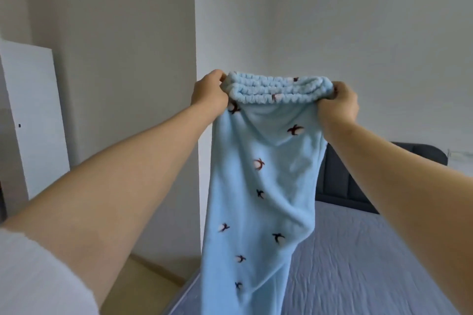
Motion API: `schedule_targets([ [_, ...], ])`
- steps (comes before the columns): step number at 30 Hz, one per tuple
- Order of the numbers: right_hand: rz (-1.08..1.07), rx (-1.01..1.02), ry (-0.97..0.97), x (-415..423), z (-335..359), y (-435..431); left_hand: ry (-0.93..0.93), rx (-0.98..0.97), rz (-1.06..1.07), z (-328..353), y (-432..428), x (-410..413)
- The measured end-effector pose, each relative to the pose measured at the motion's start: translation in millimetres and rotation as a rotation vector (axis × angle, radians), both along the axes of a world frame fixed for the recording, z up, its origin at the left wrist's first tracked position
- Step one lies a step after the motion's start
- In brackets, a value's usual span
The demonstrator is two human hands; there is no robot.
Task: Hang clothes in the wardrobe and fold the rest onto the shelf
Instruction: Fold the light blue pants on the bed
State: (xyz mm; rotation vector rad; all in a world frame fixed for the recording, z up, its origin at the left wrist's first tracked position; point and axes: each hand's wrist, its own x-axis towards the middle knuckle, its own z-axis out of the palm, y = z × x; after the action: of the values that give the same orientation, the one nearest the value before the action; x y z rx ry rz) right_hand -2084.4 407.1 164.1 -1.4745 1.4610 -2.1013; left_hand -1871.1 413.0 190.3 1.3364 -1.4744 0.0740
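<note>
A person stood beside a bed with both bare arms stretched forward, holding up a light blue fleece garment (pixel 266 174) scattered with small dark and white penguin-like figures. The left hand (pixel 208 96) had its grip curled round the left end of the garment's gathered elastic band (pixel 276 91), fingers tucked into the ruffled cloth. The right hand (pixel 339 105) gripped the opposite end the same way, fingers bunched over the edge, so the band ran nearly level between the two hands at about chest height. From there the soft cloth hung straight down in loose folds, and its lower part ran out of the bottom of the view. It hung in front of the near corner of the bed, and whether it touched the bed could not be told. The bed wore a wrinkled grey-blue sheet (pixel 371 263) and had a dark padded headboard (pixel 358 176) against a plain white wall (pixel 332 20). A white sleeve (pixel 38 276) covered the left upper arm. A white panel (pixel 33 115) stood at the far left, and pale wooden floor (pixel 151 279) showed below it.
</note>
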Motion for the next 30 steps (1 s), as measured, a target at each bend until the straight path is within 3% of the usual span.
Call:
schedule_targets([
  [6, 0.131, -0.167, -0.029, -6.6, 32.5, 34.7, 0.150, -0.132, -0.075, 29.3, 34.5, 7.4],
  [9, 0.268, -0.167, -0.015, -11.9, 16.9, 54.9, 0.197, -0.053, -0.146, 16.2, 50.9, 11.6],
  [12, 0.357, -0.112, -0.017, -18.6, -16.6, 73.3, 0.289, 0.129, -0.346, -16.9, 67.6, 14.0],
  [18, 0.449, 0.219, -0.012, -44.7, -142.3, 95.4, 0.244, 0.525, -0.451, -141.4, 87.4, 11.7],
  [23, 0.414, 0.595, -0.071, -58.8, -266.9, 122.9, 0.322, 0.912, -0.552, -263.2, 112.7, -1.3],
  [30, 0.436, 0.947, -0.157, -72.8, -396.4, 173.0, 0.464, 1.248, -0.529, -403.8, 153.7, -16.7],
])
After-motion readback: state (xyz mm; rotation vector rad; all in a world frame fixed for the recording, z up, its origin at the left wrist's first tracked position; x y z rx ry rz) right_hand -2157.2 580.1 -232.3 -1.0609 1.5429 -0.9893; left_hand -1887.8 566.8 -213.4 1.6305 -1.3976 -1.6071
